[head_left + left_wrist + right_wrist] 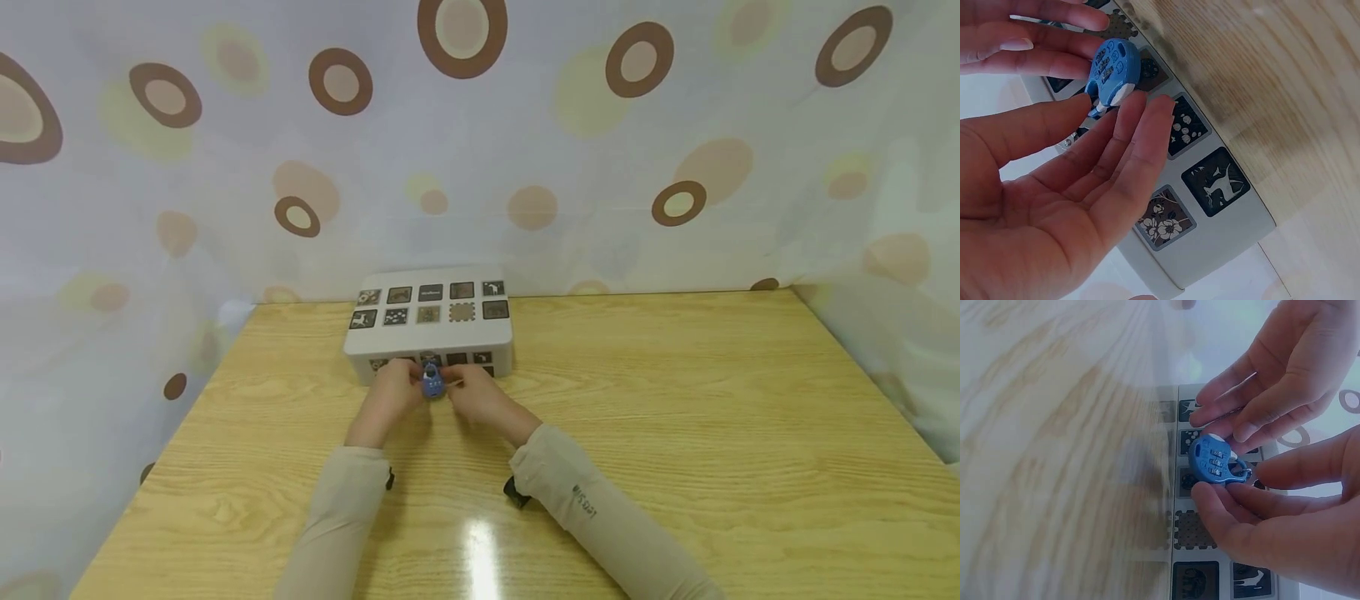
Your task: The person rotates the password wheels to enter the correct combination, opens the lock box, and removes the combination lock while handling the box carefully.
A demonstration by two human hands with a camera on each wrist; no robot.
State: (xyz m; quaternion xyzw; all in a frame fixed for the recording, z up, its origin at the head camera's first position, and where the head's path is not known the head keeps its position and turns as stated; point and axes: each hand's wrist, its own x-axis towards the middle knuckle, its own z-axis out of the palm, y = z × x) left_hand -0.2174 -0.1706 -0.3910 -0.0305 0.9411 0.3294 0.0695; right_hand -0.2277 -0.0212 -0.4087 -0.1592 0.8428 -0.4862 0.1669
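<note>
A small blue combination padlock [432, 383] with number dials hangs at the front of a white box [427, 336] printed with dark picture squares. The left hand [392, 400] holds the padlock [1110, 72] from the left, its thumb and fingertips around the lower edge and white part. From the other side, the right hand [483, 397] grips the padlock [1210, 459] near the shackle between thumb and fingers. In the right wrist view the shackle runs close to a small metal ring [1259, 484]. Fingers partly hide where the shackle sits.
The box stands on a wood-grain table [712, 417], near its back edge. A white curtain [525, 142] with brown and yellow circles hangs behind and at the sides. Black wrist devices [516, 492] show at the beige sleeves [600, 517].
</note>
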